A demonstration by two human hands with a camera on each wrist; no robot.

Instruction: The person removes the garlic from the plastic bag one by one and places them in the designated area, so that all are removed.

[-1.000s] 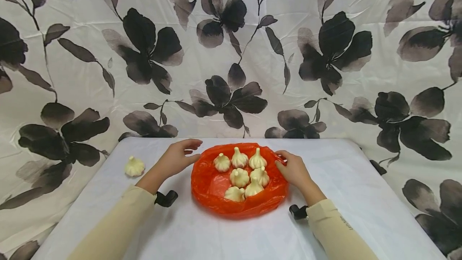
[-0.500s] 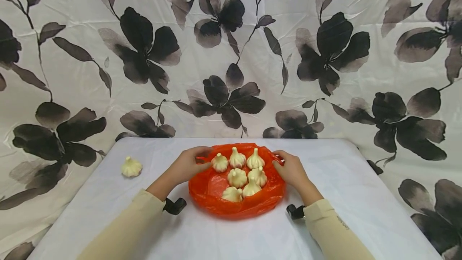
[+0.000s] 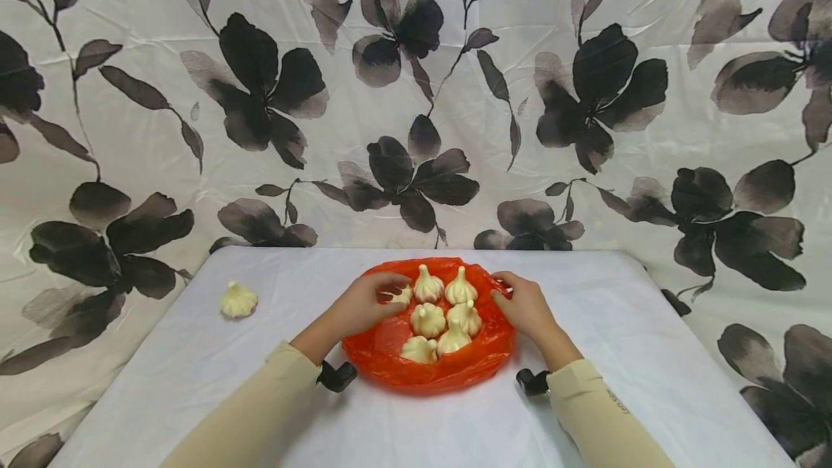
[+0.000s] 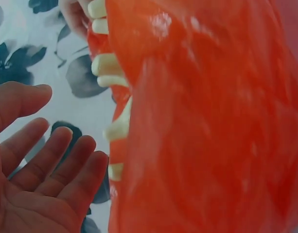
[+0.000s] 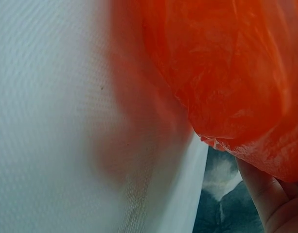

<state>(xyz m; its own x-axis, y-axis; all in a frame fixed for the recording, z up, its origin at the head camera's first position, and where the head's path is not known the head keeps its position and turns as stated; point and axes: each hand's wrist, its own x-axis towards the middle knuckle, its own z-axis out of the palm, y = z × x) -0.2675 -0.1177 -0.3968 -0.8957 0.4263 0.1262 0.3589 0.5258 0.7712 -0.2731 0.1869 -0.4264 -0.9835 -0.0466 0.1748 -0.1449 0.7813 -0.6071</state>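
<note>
A red plastic bag point(image 3: 429, 381) lies wide open on the table with several pale garlic bulbs point(image 3: 427, 321) inside. My left hand point(image 3: 365, 305) reaches over the bag's left rim, its fingers spread around the back-left bulb point(image 3: 404, 295), which they partly hide. In the left wrist view this hand point(image 4: 46, 179) has relaxed fingers with nothing between them, beside the bag point(image 4: 202, 116). At the right rim, my right hand point(image 3: 528, 305) pinches the plastic; the right wrist view shows its fingers point(image 5: 265, 189) against the bag's edge point(image 5: 221, 77).
A single garlic bulb point(image 3: 237, 300) sits apart on the white-covered table point(image 3: 286, 276), toward the left. Behind the table hangs a light cloth point(image 3: 487, 114) with dark flowers.
My left hand has moved right, from beside the bag's left rim to over the back-left bulb. My right hand has stayed at the right rim.
</note>
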